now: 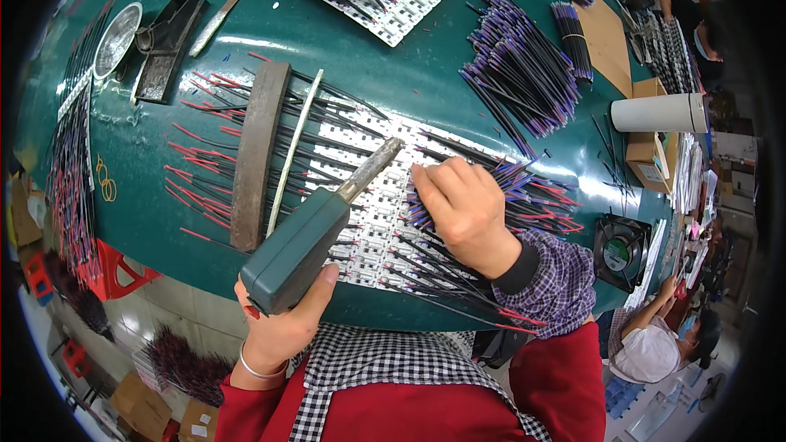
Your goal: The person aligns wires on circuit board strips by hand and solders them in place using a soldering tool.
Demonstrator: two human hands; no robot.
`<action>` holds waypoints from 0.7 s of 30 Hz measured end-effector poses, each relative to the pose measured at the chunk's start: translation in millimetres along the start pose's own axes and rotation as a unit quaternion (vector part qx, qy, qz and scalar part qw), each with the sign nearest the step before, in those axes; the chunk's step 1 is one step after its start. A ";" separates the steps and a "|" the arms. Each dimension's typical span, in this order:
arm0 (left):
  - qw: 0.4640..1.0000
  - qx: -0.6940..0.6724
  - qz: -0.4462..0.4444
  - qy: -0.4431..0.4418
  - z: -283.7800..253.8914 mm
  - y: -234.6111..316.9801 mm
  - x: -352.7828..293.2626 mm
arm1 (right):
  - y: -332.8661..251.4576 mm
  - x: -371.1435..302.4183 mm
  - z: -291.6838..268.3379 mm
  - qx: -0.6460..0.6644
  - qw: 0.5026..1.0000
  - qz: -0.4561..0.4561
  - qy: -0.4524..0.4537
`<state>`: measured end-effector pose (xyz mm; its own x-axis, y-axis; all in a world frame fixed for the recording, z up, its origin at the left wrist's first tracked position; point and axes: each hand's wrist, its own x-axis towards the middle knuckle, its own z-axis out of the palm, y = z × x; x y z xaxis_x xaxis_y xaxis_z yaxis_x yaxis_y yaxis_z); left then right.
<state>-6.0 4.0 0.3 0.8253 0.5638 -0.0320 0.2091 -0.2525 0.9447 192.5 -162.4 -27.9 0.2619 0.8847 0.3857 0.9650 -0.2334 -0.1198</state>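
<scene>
My left hand (286, 319) is wrapped round a gun-shaped tool (296, 250) with a dark green body and a stained metal barrel. Its tip is over the white circuit boards (372, 233), left of my right hand. My right hand (465, 209) is closed, palm down, over a bunch of purple-ended black wires (520, 184); its fingertips are at the boards, and what they pinch is hidden. Red-tipped black wires (201, 155) run left from the boards under a brown bar (260, 155) and a thin pale stick (295, 151). More wires (442, 274) run right.
Stacked white boards (401, 12) lie at the far edge, beside a heap of wires (524, 65). At the left are a metal dish (117, 41), a black tray (164, 57) and a blade (217, 24). A fan (622, 251) and grey cylinder (659, 113) stand right; a co-worker (659, 344) sits beyond.
</scene>
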 end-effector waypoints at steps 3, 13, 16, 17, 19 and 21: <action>0.997 -0.042 -0.058 -0.017 -3.2 -8.3 -6.7 | -3.4 -1.1 -3.2 -0.011 1.000 -0.003 -0.019; 0.973 0.197 0.109 -0.054 -4.1 -12.6 -9.4 | 0.9 -4.0 2.2 0.063 0.996 0.047 0.053; 0.988 0.126 0.082 -0.040 -1.0 -13.0 -10.9 | 0.7 -3.3 2.4 0.055 0.997 0.045 0.038; 0.988 0.126 0.082 -0.042 0.9 -10.9 -9.6 | 0.3 -2.8 2.1 0.052 0.997 0.043 0.034; 0.996 -0.071 -0.047 -0.014 4.5 -4.2 -3.8 | 0.2 -2.3 2.3 0.049 0.997 0.041 0.031; 0.996 -0.077 -0.043 -0.019 5.5 -2.6 0.1 | 0.2 -2.7 2.7 0.040 0.998 0.039 0.025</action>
<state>-3.6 0.4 -4.0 0.8275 0.5474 -0.1246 0.1990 -0.0785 0.9769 191.9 -163.8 -31.4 0.3391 0.8431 0.4173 0.9376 -0.2667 -0.2230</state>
